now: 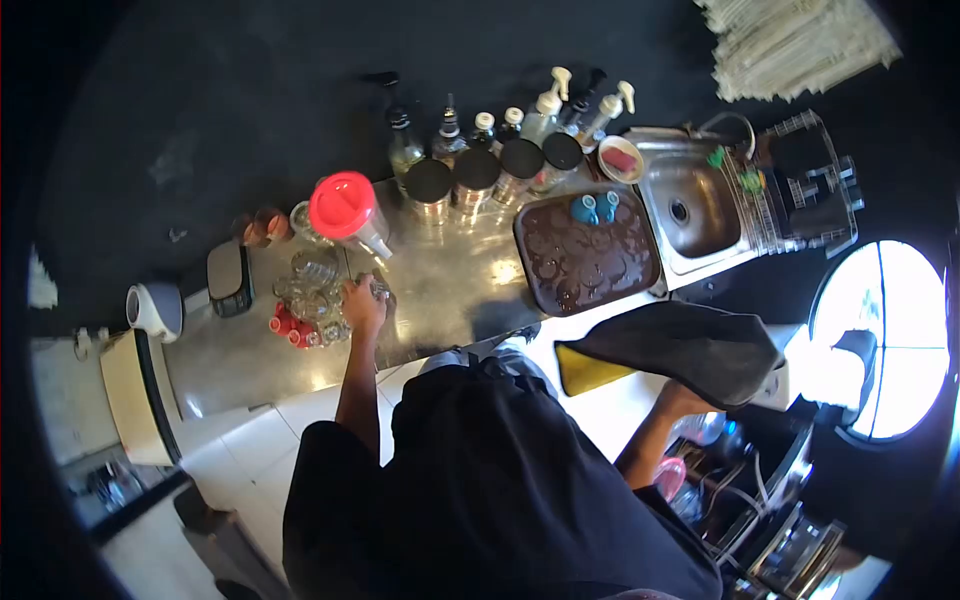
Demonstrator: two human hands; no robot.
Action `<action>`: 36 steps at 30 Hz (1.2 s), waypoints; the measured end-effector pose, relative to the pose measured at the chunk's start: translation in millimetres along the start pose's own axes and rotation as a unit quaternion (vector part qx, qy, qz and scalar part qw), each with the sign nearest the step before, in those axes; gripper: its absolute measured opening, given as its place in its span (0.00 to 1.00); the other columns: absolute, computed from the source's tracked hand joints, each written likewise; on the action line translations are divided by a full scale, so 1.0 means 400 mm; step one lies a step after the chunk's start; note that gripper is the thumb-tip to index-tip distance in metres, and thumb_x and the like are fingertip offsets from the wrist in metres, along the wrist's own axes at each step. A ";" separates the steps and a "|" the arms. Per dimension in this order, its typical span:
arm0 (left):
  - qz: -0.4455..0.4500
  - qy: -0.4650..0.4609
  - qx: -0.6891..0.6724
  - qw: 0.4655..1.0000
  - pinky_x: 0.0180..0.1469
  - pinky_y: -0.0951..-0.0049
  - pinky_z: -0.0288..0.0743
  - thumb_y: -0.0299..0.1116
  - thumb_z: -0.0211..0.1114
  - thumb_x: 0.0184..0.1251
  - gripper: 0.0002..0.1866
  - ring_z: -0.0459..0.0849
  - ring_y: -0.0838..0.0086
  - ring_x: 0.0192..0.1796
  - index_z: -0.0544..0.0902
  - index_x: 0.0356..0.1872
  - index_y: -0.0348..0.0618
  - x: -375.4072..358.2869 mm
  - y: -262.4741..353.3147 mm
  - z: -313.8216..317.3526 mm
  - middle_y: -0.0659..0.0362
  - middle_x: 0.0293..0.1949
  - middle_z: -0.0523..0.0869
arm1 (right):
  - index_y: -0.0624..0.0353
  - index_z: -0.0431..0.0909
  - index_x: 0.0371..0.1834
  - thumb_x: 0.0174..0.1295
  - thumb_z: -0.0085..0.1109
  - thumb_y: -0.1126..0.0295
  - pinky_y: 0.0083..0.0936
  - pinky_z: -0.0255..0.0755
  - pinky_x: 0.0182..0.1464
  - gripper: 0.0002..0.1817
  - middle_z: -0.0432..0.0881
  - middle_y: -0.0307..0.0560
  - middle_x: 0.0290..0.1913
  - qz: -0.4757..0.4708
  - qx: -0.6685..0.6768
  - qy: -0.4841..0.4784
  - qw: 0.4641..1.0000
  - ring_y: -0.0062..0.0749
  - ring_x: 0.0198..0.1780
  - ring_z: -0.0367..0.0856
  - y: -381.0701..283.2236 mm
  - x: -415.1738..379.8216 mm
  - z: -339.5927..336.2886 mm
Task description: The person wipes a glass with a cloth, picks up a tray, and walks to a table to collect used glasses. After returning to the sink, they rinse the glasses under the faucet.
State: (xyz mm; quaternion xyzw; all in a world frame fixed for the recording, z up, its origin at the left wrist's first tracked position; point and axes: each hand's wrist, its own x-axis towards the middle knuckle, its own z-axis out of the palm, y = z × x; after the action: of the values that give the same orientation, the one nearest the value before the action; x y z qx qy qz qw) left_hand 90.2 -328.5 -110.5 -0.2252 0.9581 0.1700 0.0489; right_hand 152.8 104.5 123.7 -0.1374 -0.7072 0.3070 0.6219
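My left hand (pixel 364 308) is closed around a small clear glass (pixel 380 288) on the steel counter (pixel 440 290); its exact shape is partly hidden by my fingers. Just left of that hand stands a cluster of clear glassware (pixel 308 285), with several red-capped pieces (pixel 293 328) at its near side. My right hand (pixel 688 399) grips a dark cloth (pixel 680 345) with a yellow part (pixel 590 370), held up away from the counter. The cloth covers some of the fingers.
A red-lidded pitcher (pixel 345 210), black-lidded tins (pixel 475 180) and spray bottles (pixel 545 115) line the back. A wet brown tray (pixel 590 265) with blue items (pixel 596 207) lies beside the sink (pixel 690 215). A scale-like device (pixel 230 278) sits left; a rack (pixel 800 180) stands right.
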 end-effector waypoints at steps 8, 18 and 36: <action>0.038 0.158 0.062 0.985 0.55 0.54 0.68 0.36 0.74 0.45 0.39 0.74 0.52 0.53 0.66 0.60 0.35 -0.045 0.018 -0.012 0.46 0.49 0.75 | 0.69 0.79 0.39 0.45 0.67 0.63 0.32 0.71 0.50 0.22 0.80 0.49 0.40 -0.001 -0.066 0.008 0.998 0.36 0.44 0.78 0.104 0.065 0.001; 0.244 0.068 -0.267 0.930 0.50 0.59 0.70 0.23 0.60 0.50 0.23 0.76 0.55 0.48 0.72 0.52 0.40 -0.139 0.519 0.032 0.49 0.45 0.76 | 0.47 0.81 0.27 0.41 0.59 0.57 0.39 0.66 0.41 0.11 0.79 0.47 0.30 -0.133 -0.382 -0.469 0.785 0.46 0.37 0.78 0.172 0.178 0.148; 0.339 -0.038 0.044 0.939 0.40 0.56 0.80 0.25 0.66 0.46 0.23 0.74 0.49 0.51 0.70 0.45 0.53 0.040 1.103 0.375 0.48 0.44 0.73 | 0.67 0.70 0.50 0.68 0.43 0.60 0.36 0.69 0.55 0.19 0.77 0.53 0.49 0.522 0.533 -0.216 0.629 0.38 0.50 0.76 0.640 0.302 0.139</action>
State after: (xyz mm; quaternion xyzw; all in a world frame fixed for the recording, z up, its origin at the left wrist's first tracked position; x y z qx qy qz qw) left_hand -119.4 87.8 -119.8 0.1218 0.9817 0.1422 0.0342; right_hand 28.5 357.6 62.7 -0.0576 -0.3439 0.9249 0.1517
